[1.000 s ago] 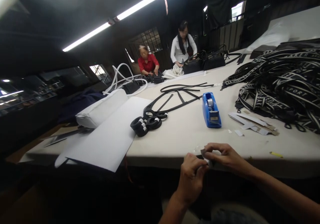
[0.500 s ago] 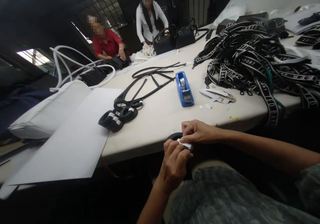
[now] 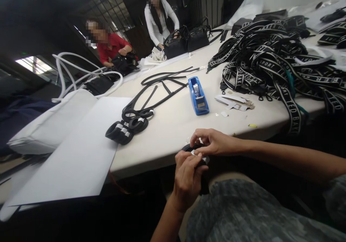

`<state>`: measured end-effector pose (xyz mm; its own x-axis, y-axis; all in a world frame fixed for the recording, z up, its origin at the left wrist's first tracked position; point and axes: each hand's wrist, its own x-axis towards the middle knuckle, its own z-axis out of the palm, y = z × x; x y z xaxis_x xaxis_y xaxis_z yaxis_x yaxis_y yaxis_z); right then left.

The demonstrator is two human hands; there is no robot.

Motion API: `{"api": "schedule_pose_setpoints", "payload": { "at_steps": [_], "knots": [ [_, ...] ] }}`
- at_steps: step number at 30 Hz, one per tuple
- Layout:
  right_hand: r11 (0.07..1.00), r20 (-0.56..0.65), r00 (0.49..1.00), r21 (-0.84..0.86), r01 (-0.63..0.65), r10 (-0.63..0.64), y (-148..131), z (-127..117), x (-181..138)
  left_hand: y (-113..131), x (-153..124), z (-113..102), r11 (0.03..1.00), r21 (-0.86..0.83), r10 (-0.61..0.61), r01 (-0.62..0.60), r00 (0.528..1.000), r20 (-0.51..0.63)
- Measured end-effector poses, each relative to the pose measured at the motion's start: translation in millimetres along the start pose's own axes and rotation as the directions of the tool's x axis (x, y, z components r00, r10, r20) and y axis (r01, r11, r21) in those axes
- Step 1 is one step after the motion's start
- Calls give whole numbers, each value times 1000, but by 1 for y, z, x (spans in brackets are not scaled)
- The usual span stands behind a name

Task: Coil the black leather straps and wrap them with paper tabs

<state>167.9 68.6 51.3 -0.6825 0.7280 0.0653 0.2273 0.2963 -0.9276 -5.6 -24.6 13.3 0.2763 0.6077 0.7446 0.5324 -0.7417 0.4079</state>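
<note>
My left hand (image 3: 187,175) and my right hand (image 3: 209,142) meet at the near edge of the table (image 3: 173,126), both closed on a rolled black strap (image 3: 189,148) with a pale piece of tape (image 3: 200,158) on it. The left hand grips the roll from below. Fingers of the right hand pinch the tape on top. Several rolled black straps with white tape bands (image 3: 127,125) lie on the table to the left. A blue tape dispenser (image 3: 198,96) stands just beyond my hands.
A large heap of black straps with white lettering (image 3: 278,62) fills the right of the table. White sheets (image 3: 75,152) and a white bag (image 3: 51,123) lie left. Loose thin straps (image 3: 162,83), paper scraps (image 3: 235,103) and black bags (image 3: 186,38) lie farther off. Two people work at the far end.
The view dropped from the room to the table and my lap. My hands stay together on the strap roll, the right fingers shifting slightly over the tape.
</note>
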Motion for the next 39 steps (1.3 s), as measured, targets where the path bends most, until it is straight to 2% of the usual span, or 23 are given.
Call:
{"api": "schedule_pose_setpoints", "payload": {
  "at_steps": [3,7,10,13,18,19,21,23,24,26,28,31,33,36,39],
  "knots": [
    [999,41,998,-13,45,-45,-2,-1,-1,1,0,1,997,-70,-32,31,999,-9],
    [978,53,997,-196,73,-64,-6,-5,-2,0,1,2,989,-129,-74,70,997,-27],
    [950,121,990,-294,102,-69,-11,-12,-1,0,3,1,990,-127,-60,57,998,-23],
    [968,189,980,-227,104,-61,-13,-20,4,0,6,-1,991,-118,-62,58,998,-29],
    [1000,229,973,10,-21,18,-12,-26,17,-2,8,-2,994,-88,-69,64,996,-59],
    [999,192,981,42,12,-20,-12,-25,18,-3,8,-2,995,-78,-74,69,995,-70],
    [985,30,987,61,158,-160,-15,-22,15,-6,7,-4,995,-54,-92,86,990,-107],
    [956,-202,937,10,294,-286,-20,-17,7,-9,7,-6,992,-25,-123,120,980,-159],
    [948,-312,899,-24,316,-307,-23,-14,2,-10,8,-7,990,-6,-140,141,972,-189],
    [964,-462,850,-42,262,-251,-25,-5,-8,-12,11,-10,986,62,-138,157,960,-243],
    [990,-471,877,56,133,-91,-22,5,-15,-13,15,-11,978,171,-68,121,956,-285],
    [934,-270,953,356,-36,140,-11,25,-15,-14,21,-9,939,343,79,30,951,-299],
    [856,-204,965,516,-38,166,-2,35,-9,-17,23,-5,909,416,161,-30,946,-282],
    [755,-252,955,653,50,155,8,44,1,-24,24,1,876,464,274,-130,926,-259],
    [642,-220,964,763,77,146,11,42,8,-29,26,4,871,459,322,-177,910,-260]
  ]
}}
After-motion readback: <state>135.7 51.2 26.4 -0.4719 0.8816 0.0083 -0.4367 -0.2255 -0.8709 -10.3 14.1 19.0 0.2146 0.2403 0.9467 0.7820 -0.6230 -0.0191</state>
